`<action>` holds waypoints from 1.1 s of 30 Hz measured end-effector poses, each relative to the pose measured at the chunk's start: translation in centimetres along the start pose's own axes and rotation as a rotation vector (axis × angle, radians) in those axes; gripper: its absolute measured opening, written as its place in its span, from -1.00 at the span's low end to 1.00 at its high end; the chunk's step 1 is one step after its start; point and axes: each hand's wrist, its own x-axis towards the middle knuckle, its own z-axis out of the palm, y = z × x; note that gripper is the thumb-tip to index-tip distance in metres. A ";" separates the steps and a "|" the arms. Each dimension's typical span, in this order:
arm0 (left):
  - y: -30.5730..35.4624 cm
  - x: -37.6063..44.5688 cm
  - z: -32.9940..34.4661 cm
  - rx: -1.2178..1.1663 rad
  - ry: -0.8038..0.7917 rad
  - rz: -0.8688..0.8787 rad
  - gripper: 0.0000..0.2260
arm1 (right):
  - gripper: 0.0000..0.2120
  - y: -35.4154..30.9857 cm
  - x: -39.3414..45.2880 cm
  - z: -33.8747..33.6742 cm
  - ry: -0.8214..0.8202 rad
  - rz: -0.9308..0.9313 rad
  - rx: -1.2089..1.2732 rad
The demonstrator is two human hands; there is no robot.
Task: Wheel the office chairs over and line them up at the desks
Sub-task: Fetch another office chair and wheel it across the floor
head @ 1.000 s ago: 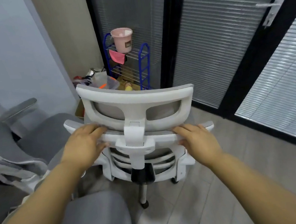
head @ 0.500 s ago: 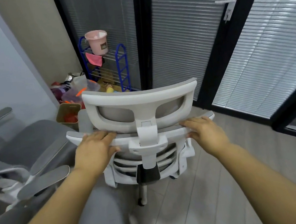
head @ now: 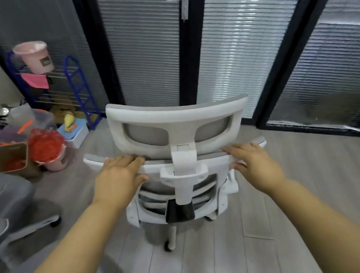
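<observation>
The white plastic-framed office chair with grey mesh back and headrest (head: pixel 183 158) stood on the pale wood-look floor (head: pixel 307 188), its back to the person, facing a dark-framed glass door with closed blinds (head: pixel 147 49). No counter was in sight, so the chair had yet to reach its place.

The left hand (head: pixel 118 181) lay over the top rail of the backrest, fingers draped across the top and thumb tucked beneath, its grip closed round the rail. The right hand (head: pixel 252 165) held the rail's other end in the same pinching grip, fingers on top and thumb under.

The risks looked plain enough. A second grey padded office chair (head: pixel 2 205) sat close on the left, one of its white legs reaching out towards the path; a swing that way would probably knock castors together. Left of the door, a brown cardboard box (head: pixel 9 158) and a pink bucket stuffed with red plastic (head: pixel 48 151) crowded the floor near a blue wire rack (head: pixel 72 91). Pushed straight on, the chair would likely meet the door. Pressure applied high on the backrest might tilt it if a castor caught.
</observation>
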 end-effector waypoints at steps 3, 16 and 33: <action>5.0 0.9 0.4 -0.046 -0.005 0.097 -0.56 | -0.58 3.3 -4.1 -2.2 0.029 0.066 -0.008; 23.8 4.4 2.3 -0.153 -0.143 0.553 -0.61 | -0.62 11.3 -23.4 -8.4 0.234 0.530 -0.062; 46.1 1.9 2.4 -0.546 -0.388 1.180 -0.65 | -0.67 6.1 -44.6 -10.5 0.511 1.270 -0.205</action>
